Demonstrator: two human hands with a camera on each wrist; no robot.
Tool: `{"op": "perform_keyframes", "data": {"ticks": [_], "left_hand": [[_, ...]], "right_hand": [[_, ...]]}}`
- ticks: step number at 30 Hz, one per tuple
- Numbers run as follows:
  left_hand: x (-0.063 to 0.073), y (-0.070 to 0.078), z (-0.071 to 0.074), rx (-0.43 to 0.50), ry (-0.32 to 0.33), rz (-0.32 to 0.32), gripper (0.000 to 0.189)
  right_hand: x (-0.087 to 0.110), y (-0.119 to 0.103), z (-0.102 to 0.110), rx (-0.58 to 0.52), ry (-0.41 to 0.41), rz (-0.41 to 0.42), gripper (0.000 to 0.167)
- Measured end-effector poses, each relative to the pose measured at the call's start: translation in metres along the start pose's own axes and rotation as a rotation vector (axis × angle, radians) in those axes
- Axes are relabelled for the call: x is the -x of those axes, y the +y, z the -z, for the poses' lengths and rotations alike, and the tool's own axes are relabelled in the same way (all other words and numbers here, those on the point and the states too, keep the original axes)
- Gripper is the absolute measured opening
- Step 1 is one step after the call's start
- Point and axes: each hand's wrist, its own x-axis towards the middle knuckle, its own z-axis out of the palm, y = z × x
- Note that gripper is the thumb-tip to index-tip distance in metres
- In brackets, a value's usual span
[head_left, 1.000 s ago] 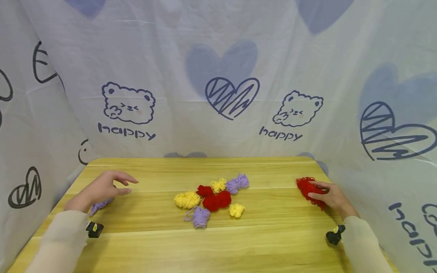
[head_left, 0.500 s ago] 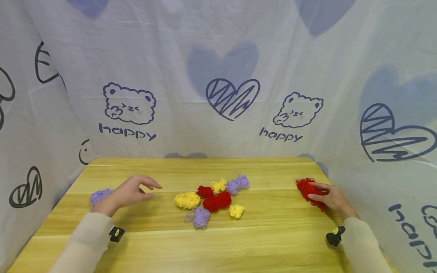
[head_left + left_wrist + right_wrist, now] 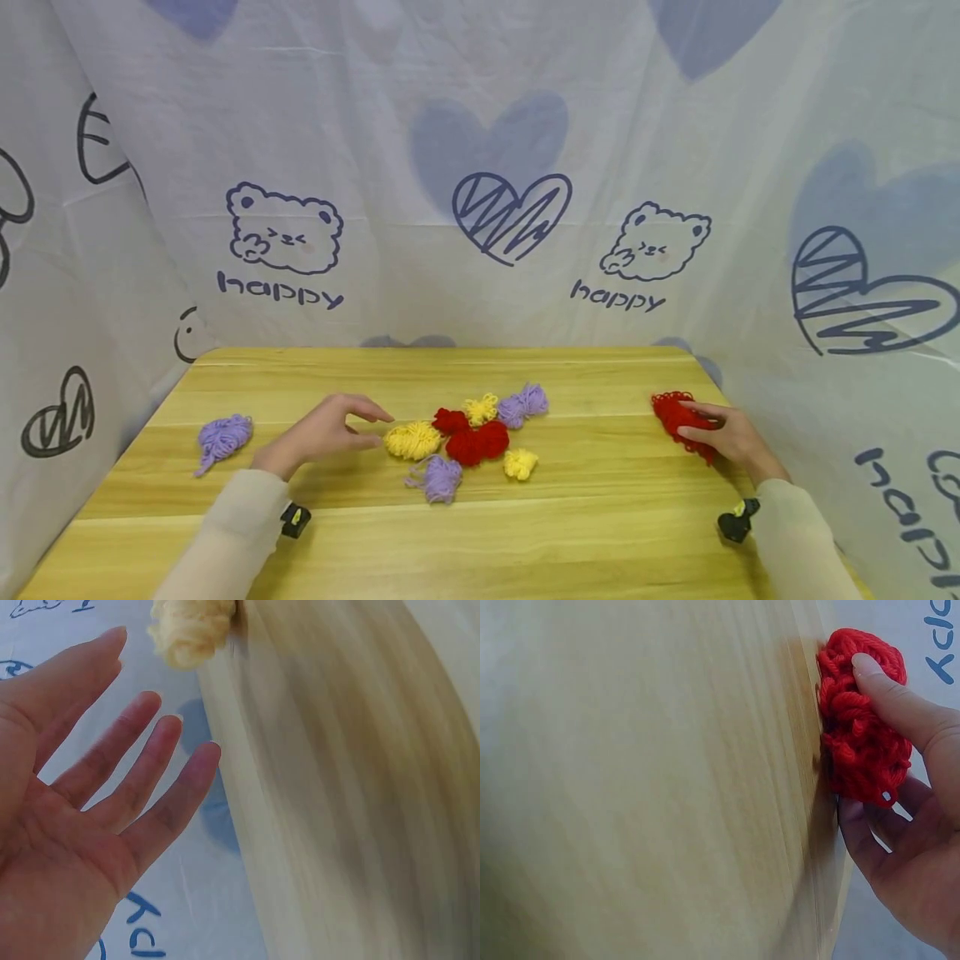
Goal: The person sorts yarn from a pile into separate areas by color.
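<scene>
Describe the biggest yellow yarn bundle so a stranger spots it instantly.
On the wooden table, find the central cluster of yarn bundles. At its left edge, nearest the left hand, lies the yellow yarn bundle, larger than the other two yellow bundles.

Red yarn bundle (image 3: 672, 412), rumpled, loopy along its edges: I hold it in my right hand (image 3: 737, 438). Yellow yarn bundle (image 3: 412, 441), plump oval, lies just beside my left hand (image 3: 321, 433).

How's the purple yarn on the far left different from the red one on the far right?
The purple yarn is pale; the red yarn is bright. The purple yarn lies untouched; the right hand holds the red yarn. Both are bundles on the table.
</scene>
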Motion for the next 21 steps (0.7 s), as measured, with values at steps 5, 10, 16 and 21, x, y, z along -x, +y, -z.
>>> {"op": "perform_keyframes", "data": {"ticks": [5, 10, 16, 21], "left_hand": [[-0.008, 0.0, -0.011, 0.028, -0.015, -0.014, 0.031], [-0.014, -0.001, -0.018, 0.013, -0.025, -0.038, 0.03], [-0.019, 0.003, -0.026, -0.018, -0.033, -0.005, 0.036], [-0.023, 0.006, -0.031, -0.054, -0.037, 0.022, 0.041]], "right_hand": [[0.001, -0.001, 0.0, 0.004, 0.004, -0.01, 0.077], [0.002, -0.003, -0.001, 0.006, 0.003, -0.038, 0.081], [0.001, -0.003, -0.002, -0.003, 0.013, -0.045, 0.082], [0.001, -0.003, -0.003, 0.002, 0.01, -0.067, 0.084]]}}
